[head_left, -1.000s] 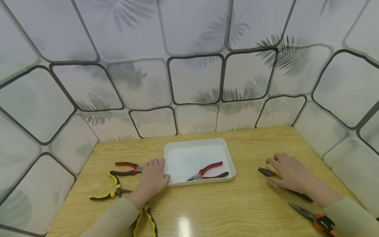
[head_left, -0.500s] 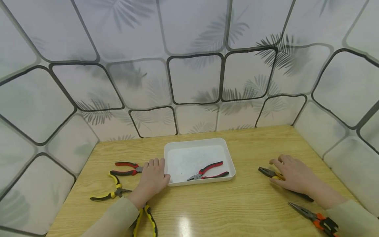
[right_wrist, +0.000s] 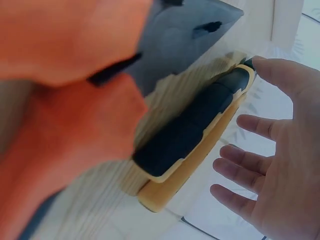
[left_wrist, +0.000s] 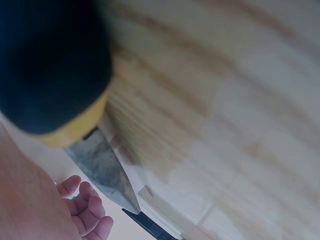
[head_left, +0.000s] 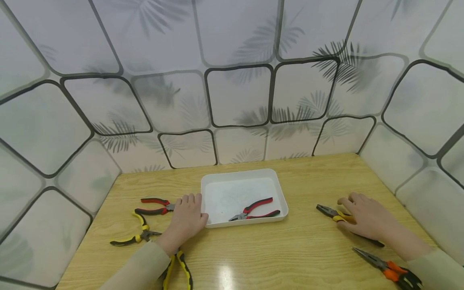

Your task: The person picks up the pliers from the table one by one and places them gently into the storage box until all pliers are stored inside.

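My left hand [head_left: 187, 216] lies beside the left edge of a white tray [head_left: 282, 201], thumb at its near-left corner; its fingers curl loosely in the left wrist view. Red-and-black pliers [head_left: 250, 210] lie inside the tray. On the right, my right hand [head_left: 366, 215] hovers over yellow-and-black pliers [head_left: 328, 210], partly covering their handles. In the right wrist view its fingers [right_wrist: 245, 160] are spread apart from those pliers [right_wrist: 190, 125], and the thumb is near their head. Orange-handled needle-nose pliers [head_left: 380, 264] lie below the right wrist.
Left of the left hand lie red-and-black pliers [head_left: 156, 206] and yellow-and-black pliers [head_left: 141, 234]. Another yellow-handled pair [head_left: 185, 270] sits partly under the left forearm. Patterned walls [head_left: 239, 96] enclose the wooden table [head_left: 253, 257] at the back and sides.
My right hand has drawn back slightly to the right, uncovering more of the yellow-and-black pliers, which stay in place. The left hand and tray have not moved.
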`<state>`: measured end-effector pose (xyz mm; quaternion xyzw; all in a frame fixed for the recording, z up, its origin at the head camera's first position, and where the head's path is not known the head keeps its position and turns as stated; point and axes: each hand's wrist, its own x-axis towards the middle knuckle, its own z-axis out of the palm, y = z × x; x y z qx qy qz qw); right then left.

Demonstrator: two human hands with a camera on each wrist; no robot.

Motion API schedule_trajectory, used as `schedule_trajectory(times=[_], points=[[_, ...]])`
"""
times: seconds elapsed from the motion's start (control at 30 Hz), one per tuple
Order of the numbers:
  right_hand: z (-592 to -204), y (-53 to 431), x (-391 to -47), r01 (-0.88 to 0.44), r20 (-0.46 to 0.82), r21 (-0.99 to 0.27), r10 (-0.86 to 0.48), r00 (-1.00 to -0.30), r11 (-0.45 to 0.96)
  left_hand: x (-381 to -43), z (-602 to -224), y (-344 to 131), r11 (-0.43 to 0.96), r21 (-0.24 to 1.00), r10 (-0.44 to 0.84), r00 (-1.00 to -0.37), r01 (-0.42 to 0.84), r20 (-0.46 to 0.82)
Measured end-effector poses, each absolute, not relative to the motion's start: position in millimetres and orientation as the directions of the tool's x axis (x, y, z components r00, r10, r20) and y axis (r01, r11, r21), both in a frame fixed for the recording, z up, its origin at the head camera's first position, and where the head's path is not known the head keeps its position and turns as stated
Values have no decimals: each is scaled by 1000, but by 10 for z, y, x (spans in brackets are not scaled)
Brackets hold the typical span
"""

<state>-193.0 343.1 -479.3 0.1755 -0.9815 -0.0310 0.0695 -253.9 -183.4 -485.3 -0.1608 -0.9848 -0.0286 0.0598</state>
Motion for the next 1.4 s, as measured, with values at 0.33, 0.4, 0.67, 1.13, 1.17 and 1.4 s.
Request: schedule_trajectory(times=[0.33, 0.4, 0.67, 1.13, 1.17, 1.4], points=[[-4814, 3473, -1903, -326, 90, 82, -332, -939, 942, -2536, -4853, -1852, 948, 30, 312, -942, 317, 121], [-4822, 3482, -1901, -320, 81, 76, -326, -942, 944, -2536, -4850, -1852, 948, 31, 311, -943, 317, 122], [-4890, 3524, -1869, -300, 38, 28, -301, -953, 954, -2538, -4844, -1845, 944, 40, 320, -940, 326, 118], [-4911, 3528, -1851, -294, 15, -25, -294, -956, 956, -2536, -4837, -1845, 946, 38, 315, -943, 321, 110], [-4910, 3527, -1852, -292, 11, -27, -292, -956, 956, -2536, -4835, -1842, 946, 39, 316, -942, 322, 111], [-4892, 3516, -1856, -273, -37, -57, -275, -961, 960, -2529, -4827, -1836, 944, 37, 320, -939, 327, 122]])
